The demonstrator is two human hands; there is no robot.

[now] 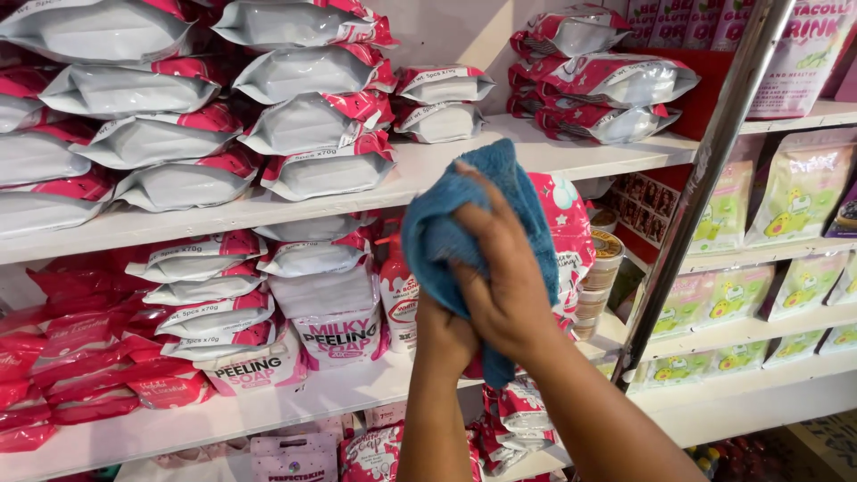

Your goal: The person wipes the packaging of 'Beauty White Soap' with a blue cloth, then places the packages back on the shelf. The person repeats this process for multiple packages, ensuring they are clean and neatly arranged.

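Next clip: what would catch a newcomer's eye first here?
At centre, the right hand presses a blue cloth over a pink packet that the left hand holds from below. Behind, on the left, white shelves carry stacks of grey-and-pink pouches; a shiny metal pole slants down the right.

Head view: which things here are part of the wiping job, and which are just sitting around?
In hand:
- blue cloth, pressed by right hand
- pink pouch, held by left hand

Lying about:
- grey packs
- soap boxes
- green pouches
- metal pole
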